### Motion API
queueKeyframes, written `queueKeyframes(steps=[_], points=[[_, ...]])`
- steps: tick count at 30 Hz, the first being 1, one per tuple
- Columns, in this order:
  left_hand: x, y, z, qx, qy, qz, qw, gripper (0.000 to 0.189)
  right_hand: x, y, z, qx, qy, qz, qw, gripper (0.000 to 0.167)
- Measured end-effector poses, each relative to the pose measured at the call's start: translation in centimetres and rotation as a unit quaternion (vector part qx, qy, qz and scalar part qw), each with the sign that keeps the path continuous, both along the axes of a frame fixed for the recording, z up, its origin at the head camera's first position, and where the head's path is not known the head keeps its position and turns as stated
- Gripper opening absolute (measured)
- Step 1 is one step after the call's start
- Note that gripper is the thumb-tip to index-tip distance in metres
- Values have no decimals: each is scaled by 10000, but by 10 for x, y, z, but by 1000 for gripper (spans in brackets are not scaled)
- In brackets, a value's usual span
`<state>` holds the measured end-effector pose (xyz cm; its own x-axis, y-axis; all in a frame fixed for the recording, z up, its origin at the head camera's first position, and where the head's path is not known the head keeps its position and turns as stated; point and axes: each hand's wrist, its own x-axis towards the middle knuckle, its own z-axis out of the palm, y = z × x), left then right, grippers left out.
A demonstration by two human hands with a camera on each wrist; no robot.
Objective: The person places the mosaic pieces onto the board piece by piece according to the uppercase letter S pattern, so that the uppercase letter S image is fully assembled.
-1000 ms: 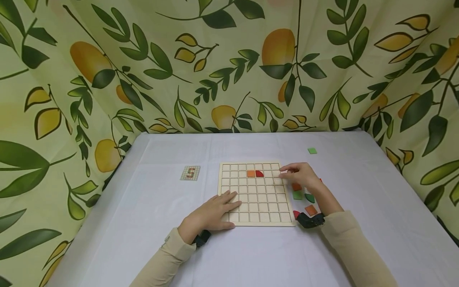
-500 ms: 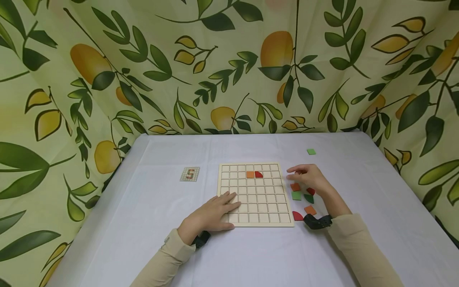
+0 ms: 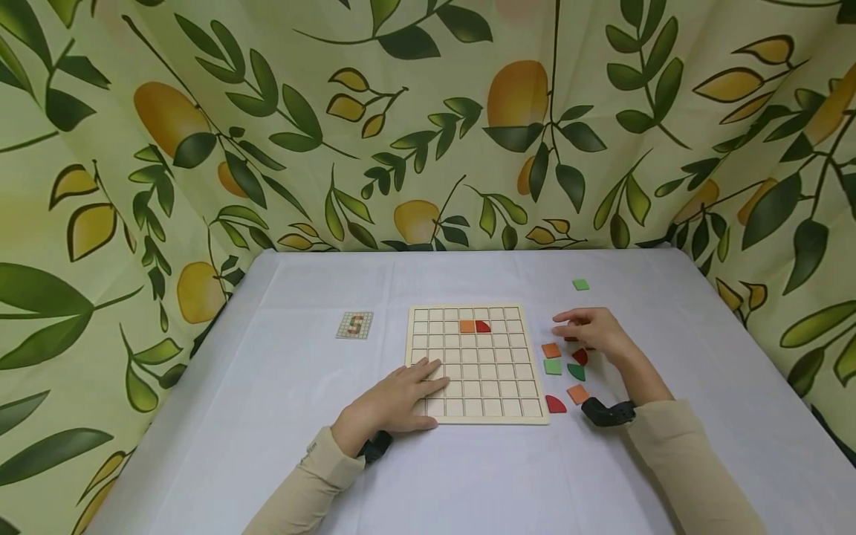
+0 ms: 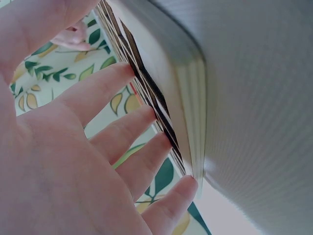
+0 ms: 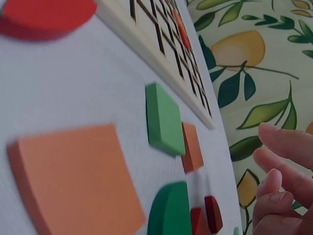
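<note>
My left hand (image 3: 397,397) rests with spread fingers on the lower left corner of a wooden grid board (image 3: 491,371). In the left wrist view its fingertips (image 4: 146,113) touch the board's edge and top. On the board, an orange square tile (image 3: 467,326) sits beside a red quarter-circle tile (image 3: 483,327). My right hand (image 3: 595,329) hovers right of the board, fingers loosely bent and holding nothing. Below it lie an orange square (image 3: 551,350), a light green square (image 5: 165,121), a dark green quarter-circle (image 3: 576,372) and a red piece (image 3: 580,357). Another red piece is partly hidden under the hand.
Nearer me lie an orange tile (image 3: 578,394) and a red quarter-circle (image 3: 555,404). A light green square (image 3: 580,284) lies alone farther back. Left of the board is a small gridded pattern card (image 3: 354,325). A leaf-and-fruit curtain (image 3: 428,134) hangs behind the white-clothed table (image 3: 301,290).
My right hand has moved right, away from the board's right edge to over the loose tiles, uncovering several of them. My left hand has stayed in place.
</note>
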<state>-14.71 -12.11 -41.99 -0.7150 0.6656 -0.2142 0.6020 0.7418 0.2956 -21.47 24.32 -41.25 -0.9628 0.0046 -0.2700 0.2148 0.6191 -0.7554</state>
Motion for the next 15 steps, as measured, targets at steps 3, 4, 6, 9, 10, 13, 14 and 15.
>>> queueKeyframes(steps=[3,4,6,9,10,13,14,15], points=[[0,0,1,4,-8,-2,10000,66,-1,4,-1,53,-44,16,10000,47],[0,0,1,-1,-7,-2,10000,66,-2,6,-2,68,-68,12,10000,47],[0,0,1,-11,-9,-5,10000,66,-3,9,-3,102,-129,16,9999,48],[0,0,1,-11,-8,-5,10000,67,-5,13,-6,135,-166,51,9998,48],[0,0,1,-6,-6,-3,10000,67,-5,15,-7,149,-156,66,9997,49],[0,0,2,1,-7,4,10000,67,-6,21,-10,185,-100,112,9997,48],[1,0,2,3,-15,10,10000,67,-7,23,-11,204,-80,128,9997,48],[1,0,2,0,-24,20,10000,67,-7,25,-12,213,-60,140,9997,47]])
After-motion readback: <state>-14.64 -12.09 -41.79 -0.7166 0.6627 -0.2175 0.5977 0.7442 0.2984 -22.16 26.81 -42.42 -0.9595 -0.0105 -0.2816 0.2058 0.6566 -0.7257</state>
